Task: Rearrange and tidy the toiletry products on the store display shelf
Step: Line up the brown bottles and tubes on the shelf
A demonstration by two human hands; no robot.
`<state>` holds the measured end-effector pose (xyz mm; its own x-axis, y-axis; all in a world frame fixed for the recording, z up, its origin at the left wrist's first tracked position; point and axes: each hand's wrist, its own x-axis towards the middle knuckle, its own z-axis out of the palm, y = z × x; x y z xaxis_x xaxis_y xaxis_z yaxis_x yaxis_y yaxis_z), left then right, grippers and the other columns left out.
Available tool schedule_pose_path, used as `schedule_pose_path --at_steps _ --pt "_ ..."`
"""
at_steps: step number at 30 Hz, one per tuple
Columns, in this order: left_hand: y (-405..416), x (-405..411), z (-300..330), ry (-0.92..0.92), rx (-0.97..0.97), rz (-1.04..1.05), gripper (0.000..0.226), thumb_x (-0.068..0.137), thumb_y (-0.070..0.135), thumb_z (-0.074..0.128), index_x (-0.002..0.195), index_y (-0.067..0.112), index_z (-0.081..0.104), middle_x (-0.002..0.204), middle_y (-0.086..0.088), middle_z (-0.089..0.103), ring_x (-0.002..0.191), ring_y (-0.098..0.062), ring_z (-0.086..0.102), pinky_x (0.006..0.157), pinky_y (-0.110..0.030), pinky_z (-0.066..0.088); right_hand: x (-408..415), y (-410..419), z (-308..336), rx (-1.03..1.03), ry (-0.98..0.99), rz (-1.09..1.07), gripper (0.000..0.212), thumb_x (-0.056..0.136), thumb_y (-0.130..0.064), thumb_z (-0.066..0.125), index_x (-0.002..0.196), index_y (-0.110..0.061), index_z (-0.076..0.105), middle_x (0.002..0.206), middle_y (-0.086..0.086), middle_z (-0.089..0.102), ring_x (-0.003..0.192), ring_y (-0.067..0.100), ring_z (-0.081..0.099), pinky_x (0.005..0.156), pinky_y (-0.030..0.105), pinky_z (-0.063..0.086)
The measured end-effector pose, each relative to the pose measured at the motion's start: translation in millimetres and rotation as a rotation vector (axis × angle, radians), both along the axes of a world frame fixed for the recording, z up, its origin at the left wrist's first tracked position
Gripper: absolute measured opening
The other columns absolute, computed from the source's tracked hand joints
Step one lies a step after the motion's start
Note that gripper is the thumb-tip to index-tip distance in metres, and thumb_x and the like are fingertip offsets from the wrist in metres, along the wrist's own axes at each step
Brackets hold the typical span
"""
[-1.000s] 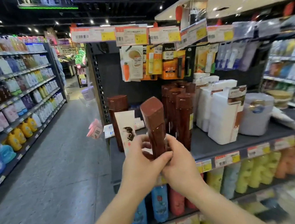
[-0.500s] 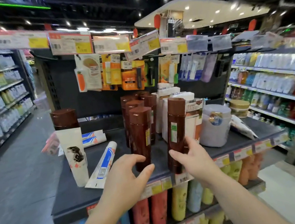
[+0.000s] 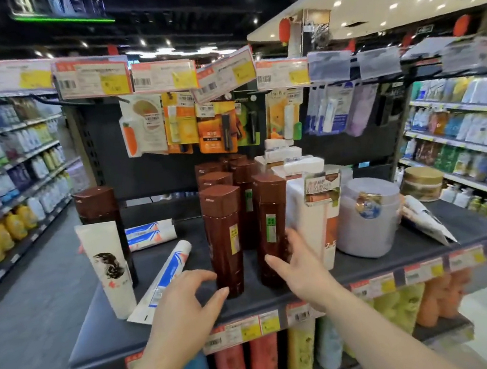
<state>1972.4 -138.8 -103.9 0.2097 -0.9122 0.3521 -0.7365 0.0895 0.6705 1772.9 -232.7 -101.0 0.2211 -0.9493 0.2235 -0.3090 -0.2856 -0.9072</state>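
Observation:
Several tall brown bottles stand clustered mid-shelf on the dark display shelf (image 3: 396,261). My right hand (image 3: 302,268) holds the front right brown bottle (image 3: 269,211) low down, thumb across its front and fingers along its right side; the bottle stands upright on the shelf. My left hand (image 3: 186,309) hovers with fingers spread just left of the front left brown bottle (image 3: 223,235), holding nothing. A white tube with a hair drawing (image 3: 109,266) stands at the left in front of a lone brown bottle (image 3: 99,206). A blue-and-white tube (image 3: 162,281) lies beside it.
White boxes (image 3: 310,222), a grey tub (image 3: 367,218) and a fallen white pouch (image 3: 425,221) fill the shelf's right side. More blue-and-white tubes (image 3: 151,234) lie at the back left. Hanging packets (image 3: 214,127) and price tags (image 3: 93,77) hang above. Coloured bottles (image 3: 301,353) line the lower shelf.
The brown bottle that both hands held in the air now stands on the shelf beside the other front bottle. My left hand has let go and opened; the view swung right.

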Motion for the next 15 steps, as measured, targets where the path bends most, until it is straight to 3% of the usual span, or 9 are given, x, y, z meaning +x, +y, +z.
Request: schedule_pose_path --at_steps 3,5,8,12,15 --pt "-5 -2 -1 -0.001 -0.003 0.011 0.023 0.079 0.043 0.071 0.09 0.049 0.052 0.093 0.027 0.06 0.066 0.003 0.051 0.062 -0.014 0.038 -2 -1 -3 0.024 0.036 -0.002 0.054 0.086 -0.025 0.07 0.133 -0.026 0.044 0.126 -0.012 0.058 0.116 0.005 0.054 0.103 0.035 0.045" --pt "-7 -3 -3 0.004 -0.024 0.017 0.023 0.079 0.04 0.072 0.089 0.048 0.054 0.094 0.027 0.06 0.069 0.003 0.053 0.065 -0.014 0.039 0 1 -5 -0.013 0.142 -0.035 0.059 0.079 -0.03 0.075 0.13 -0.026 0.046 0.118 -0.017 0.058 0.108 0.002 0.055 0.095 0.025 0.046" --pt "-9 -5 -5 0.012 -0.051 0.032 0.022 0.078 0.034 0.074 0.089 0.044 0.058 0.092 0.025 0.061 0.087 0.009 0.054 0.069 -0.01 0.038 6 2 -9 -0.098 0.227 -0.085 0.052 0.077 -0.029 0.077 0.122 -0.028 0.051 0.101 -0.02 0.055 0.095 0.0 0.053 0.081 0.015 0.04" --pt "-11 -1 -9 0.022 -0.041 0.037 0.024 0.078 0.034 0.074 0.088 0.045 0.056 0.092 0.025 0.06 0.089 0.011 0.053 0.07 -0.01 0.038 9 -2 -8 -0.069 0.224 -0.074 0.047 0.08 -0.024 0.075 0.121 -0.028 0.052 0.1 -0.022 0.054 0.094 -0.001 0.052 0.08 0.012 0.039" --pt "-11 2 -12 0.005 -0.013 0.044 0.024 0.078 0.035 0.074 0.09 0.044 0.055 0.093 0.027 0.058 0.089 0.012 0.052 0.068 -0.008 0.037 9 -7 -4 -0.001 0.197 -0.06 0.052 0.083 -0.021 0.073 0.128 -0.025 0.047 0.11 -0.016 0.058 0.102 0.004 0.055 0.087 0.017 0.042"
